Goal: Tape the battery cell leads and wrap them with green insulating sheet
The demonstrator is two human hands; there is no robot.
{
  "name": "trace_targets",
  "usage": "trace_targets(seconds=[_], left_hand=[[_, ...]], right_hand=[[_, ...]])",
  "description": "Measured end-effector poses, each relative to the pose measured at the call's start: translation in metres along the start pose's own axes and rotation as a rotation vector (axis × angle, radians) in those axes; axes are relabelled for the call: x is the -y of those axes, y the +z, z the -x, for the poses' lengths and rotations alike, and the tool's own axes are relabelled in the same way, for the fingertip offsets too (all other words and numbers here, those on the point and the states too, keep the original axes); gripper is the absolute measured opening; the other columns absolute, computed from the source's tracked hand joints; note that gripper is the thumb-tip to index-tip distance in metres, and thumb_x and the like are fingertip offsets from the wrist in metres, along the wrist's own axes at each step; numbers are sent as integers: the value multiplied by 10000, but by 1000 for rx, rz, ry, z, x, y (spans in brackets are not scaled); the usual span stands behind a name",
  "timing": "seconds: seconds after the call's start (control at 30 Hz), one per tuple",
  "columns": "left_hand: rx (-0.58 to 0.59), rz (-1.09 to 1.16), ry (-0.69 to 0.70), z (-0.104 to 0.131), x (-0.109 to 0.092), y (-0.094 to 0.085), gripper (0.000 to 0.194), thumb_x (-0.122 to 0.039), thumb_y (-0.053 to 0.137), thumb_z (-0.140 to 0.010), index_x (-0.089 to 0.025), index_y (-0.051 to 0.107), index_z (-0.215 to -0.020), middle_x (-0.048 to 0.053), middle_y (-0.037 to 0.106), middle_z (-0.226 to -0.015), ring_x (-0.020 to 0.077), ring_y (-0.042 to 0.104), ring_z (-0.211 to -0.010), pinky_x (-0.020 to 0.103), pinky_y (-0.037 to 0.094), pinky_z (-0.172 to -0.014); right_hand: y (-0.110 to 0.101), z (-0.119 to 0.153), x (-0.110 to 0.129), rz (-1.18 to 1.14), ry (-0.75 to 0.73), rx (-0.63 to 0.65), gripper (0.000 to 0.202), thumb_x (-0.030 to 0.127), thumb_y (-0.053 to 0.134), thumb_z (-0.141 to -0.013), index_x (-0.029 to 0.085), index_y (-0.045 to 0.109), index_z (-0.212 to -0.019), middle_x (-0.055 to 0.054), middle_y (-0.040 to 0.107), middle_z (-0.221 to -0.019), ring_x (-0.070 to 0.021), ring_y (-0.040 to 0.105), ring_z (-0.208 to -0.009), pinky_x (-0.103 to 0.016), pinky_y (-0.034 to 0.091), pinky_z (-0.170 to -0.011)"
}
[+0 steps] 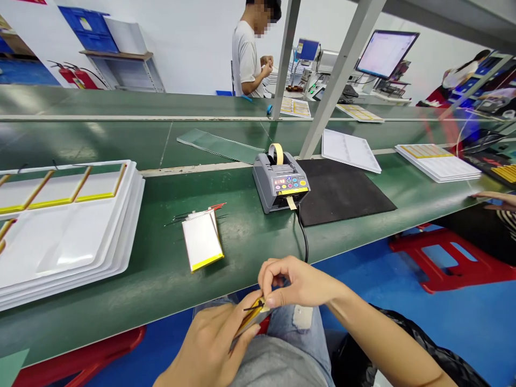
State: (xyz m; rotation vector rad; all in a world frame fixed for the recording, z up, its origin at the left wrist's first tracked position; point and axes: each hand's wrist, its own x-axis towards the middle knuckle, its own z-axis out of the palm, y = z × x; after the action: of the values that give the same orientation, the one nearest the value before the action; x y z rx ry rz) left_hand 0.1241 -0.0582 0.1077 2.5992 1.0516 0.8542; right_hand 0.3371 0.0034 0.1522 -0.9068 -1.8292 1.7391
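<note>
- One green table [157, 279]: runs across the view in front of the wearer; grey uprights rise beyond it.
- One person [245, 56] in a white top: upright past the far green surface, both hands raised before the chest.
- Several white trays [76, 242]: stacked at left; top one bears yellow-edged pieces in rows.
- Black mat [346, 193]: flat at right, a single white tray [350, 149] just behind it.
- Dispenser [278, 185]: grey, on the table beside the mat, near its left edge; display lit, roll [276, 152] on top, black cord [303, 239] running down toward the near edge.
- Left hand [215, 333]: palm down over the lap, fingers clamped on the held pack.
- Right hand [294, 282]: fingers bent, thumb and fingertip together, pinched on the pale bit at the pack's end.
- Loose packs [202, 239]: white faces, yellow lower edge, lying overlapped on the table between trays and dispenser; red and dark leads [217, 206] at the far end.
- Held pack [246, 322]: tilted, between the hands, just off the near table edge; yellow edge up, much of it covered by the left hand.
- Tape end [291, 202]: pale, protrudes from the dispenser's front.
- Dark lead [253, 308]: short, at the held pack's upper end.
- Pale bit [265, 308]: beside that lead, partly hidden by the right thumb.
</note>
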Motion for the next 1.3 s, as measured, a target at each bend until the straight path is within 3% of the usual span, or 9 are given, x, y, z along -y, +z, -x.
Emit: trace_targets(seconds=[0.07,0.17,0.33,0.5,0.63,0.8,0.9,1.07,1.3], left_hand=[[-3,-7,29,1,0,1,424,-225,493,-893,-139,404,-1299,84,736,-926,193,696,-734,264,545,-623],[50,50,-47,1,-2,3,447,-255,493,-891,-180,369,-1315,59,732,-931,183,696,-741,254,541,-644],[197,335,-478,2,-5,8,611,-289,414,-895,-222,133,-1433,-77,660,-603,149,566,-474,233,462,-469],[11,781,-848,35,-3,6,492,-424,494,-856,-187,409,-1279,32,710,-802,159,613,-659,253,470,-590],[-312,1180,-1038,86,4,-4,569,-497,615,-776,-170,455,-1212,38,686,-783,107,575,-567,192,412,-508],[-545,1124,-1279,170,11,-22,656,-557,657,-713,-152,477,-1197,58,693,-794,91,540,-505,189,375,-462],[-588,1053,-1381,214,20,-38,683,-571,624,-734,-130,449,-1225,58,690,-758,109,547,-501,204,377,-457],[-617,967,-1497,261,50,-79,655,-552,641,-729,-142,473,-1212,43,697,-761,136,588,-535,205,403,-456],[-548,947,-1515,289,82,-118,566,-488,689,-710,-130,550,-1126,55,712,-797,142,612,-568,203,425,-478]], right_hand=[[-1,-5,-11,-189,98,60,333,353,811,-606,157,563,-712,46,476,-738,-78,398,-637,-229,322,-588],[3,-10,-28,-355,185,7,512,347,868,-488,182,492,-794,73,428,-727,-68,368,-622,-203,304,-556],[9,-11,-41,-398,90,-123,432,414,750,-697,183,549,-1003,-23,555,-944,-114,509,-810,-251,403,-738],[33,-5,-65,-498,133,-215,403,483,591,-831,204,549,-1120,-97,631,-1011,-186,586,-899,-341,423,-832],[78,-17,-106,-615,261,68,480,515,672,-744,230,573,-1118,-108,661,-973,-216,627,-845,-356,456,-762],[170,-66,-126,-654,373,474,615,454,785,-648,244,546,-1175,-76,683,-977,-208,666,-853,-336,479,-748],[228,-102,-116,-672,441,408,703,440,822,-595,178,535,-1181,-45,694,-813,-180,675,-749,-294,484,-685],[302,-151,-105,-705,564,285,596,427,863,-503,118,644,-963,0,661,-669,-113,641,-613,-240,486,-637],[345,-182,-98,-783,550,221,580,399,873,-475,112,648,-926,-14,681,-710,-95,630,-646,-229,501,-677]])
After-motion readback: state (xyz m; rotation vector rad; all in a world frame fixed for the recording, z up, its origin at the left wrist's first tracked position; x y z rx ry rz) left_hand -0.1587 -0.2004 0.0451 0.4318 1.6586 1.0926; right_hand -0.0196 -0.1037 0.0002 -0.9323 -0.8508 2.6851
